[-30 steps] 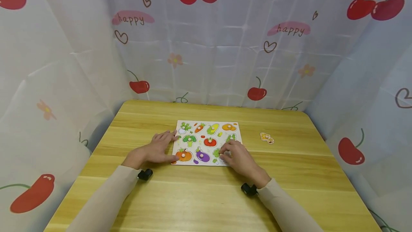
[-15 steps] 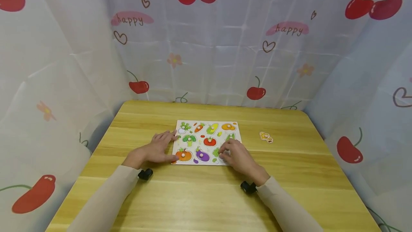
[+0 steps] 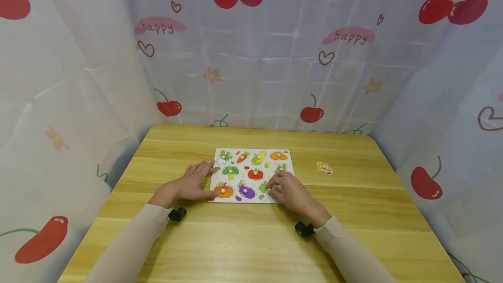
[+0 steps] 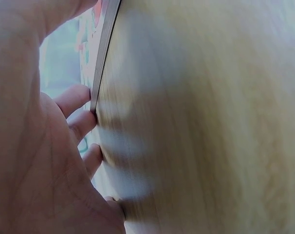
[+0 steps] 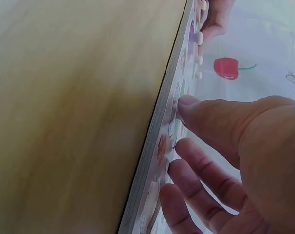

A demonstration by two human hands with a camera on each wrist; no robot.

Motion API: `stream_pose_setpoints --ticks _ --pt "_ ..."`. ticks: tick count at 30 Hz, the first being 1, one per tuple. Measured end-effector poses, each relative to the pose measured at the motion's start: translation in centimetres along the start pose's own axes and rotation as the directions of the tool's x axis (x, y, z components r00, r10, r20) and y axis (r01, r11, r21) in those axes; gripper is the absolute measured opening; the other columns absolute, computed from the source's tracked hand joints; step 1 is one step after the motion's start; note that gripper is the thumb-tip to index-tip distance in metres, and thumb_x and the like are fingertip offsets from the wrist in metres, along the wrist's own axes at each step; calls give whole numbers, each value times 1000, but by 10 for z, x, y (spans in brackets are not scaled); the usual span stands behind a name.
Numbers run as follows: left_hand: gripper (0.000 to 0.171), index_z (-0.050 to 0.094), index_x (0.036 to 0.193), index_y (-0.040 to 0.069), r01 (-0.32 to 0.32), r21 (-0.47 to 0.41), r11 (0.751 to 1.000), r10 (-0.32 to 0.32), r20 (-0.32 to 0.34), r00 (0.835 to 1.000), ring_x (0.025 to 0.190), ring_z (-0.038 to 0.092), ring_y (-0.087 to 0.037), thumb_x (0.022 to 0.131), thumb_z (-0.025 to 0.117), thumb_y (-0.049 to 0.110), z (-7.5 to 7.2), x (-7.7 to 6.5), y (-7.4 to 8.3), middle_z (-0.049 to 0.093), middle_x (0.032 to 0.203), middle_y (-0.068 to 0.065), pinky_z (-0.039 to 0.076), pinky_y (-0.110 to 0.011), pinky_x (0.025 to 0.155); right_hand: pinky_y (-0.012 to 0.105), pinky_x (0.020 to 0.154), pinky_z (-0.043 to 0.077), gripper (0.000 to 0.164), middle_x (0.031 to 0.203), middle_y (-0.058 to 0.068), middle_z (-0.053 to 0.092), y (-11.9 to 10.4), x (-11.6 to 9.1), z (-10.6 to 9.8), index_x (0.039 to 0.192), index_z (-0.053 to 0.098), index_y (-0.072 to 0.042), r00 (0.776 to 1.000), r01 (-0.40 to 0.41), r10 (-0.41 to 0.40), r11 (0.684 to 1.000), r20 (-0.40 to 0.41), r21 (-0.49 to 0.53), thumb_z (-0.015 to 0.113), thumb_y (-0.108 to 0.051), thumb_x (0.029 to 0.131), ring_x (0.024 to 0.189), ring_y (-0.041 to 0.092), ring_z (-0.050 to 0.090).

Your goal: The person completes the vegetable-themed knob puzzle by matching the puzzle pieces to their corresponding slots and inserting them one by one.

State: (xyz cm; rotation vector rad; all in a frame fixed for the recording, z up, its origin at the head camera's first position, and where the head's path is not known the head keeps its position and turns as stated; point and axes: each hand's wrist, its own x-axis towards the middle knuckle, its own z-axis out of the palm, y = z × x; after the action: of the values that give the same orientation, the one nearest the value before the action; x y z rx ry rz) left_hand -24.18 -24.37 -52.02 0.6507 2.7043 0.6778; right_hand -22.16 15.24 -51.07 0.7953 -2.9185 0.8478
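A white knobbed vegetable puzzle board [image 3: 238, 174] lies flat on the table, with pumpkin [image 3: 224, 190], eggplant [image 3: 246, 190], broccoli [image 3: 230, 172] and tomato [image 3: 255, 174] pieces among those in it. My left hand [image 3: 190, 182] rests on its left edge, fingers spread, thumb by the pumpkin. At the lower right corner, my right hand [image 3: 292, 191] pinches a green-and-white vegetable piece [image 3: 263, 186], which it mostly covers. In the right wrist view the thumb [image 5: 211, 114] meets the board's face and the other fingers are bent beside it; the pinched knob is hidden.
One loose yellow-orange puzzle piece [image 3: 324, 168] lies on the wooden table [image 3: 235, 239], right of the board. Curtains [image 3: 251, 64] printed with cherries stand behind the table and on both sides. Each wrist wears a small black camera [image 3: 177, 214].
Both hands and the board keep their places, and the loose piece stays where it was. Only the head view shifts slightly.
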Motion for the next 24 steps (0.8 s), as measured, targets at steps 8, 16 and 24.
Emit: stream_pose_setpoints --ticks 8,16,24 --pt "107 35 181 4 -12 -13 1000 11 -10 1000 181 15 -54 103 81 61 1 0 0 23 195 -20 8 -81 144 43 98 61 8 120 2 78 1 -3 -4 112 89 -15 1000 13 -12 1000 -8 14 91 -15 103 109 20 70" --pt "103 39 178 5 -11 -20 1000 11 -1 1000 181 14 -54 104 82 61 2 0 -1 21 196 -19 7 -82 143 43 100 63 15 122 3 78 8 -6 -7 118 89 -15 1000 -5 5 1000 -12 24 92 -16 103 108 20 71" --pt "102 40 179 4 -17 -7 1000 17 -4 1000 181 14 -54 104 82 60 2 1 -1 21 196 -19 8 -82 143 44 98 64 17 125 5 78 17 -10 -15 120 88 -14 999 -6 7 999 -46 35 91 -15 103 108 22 73"
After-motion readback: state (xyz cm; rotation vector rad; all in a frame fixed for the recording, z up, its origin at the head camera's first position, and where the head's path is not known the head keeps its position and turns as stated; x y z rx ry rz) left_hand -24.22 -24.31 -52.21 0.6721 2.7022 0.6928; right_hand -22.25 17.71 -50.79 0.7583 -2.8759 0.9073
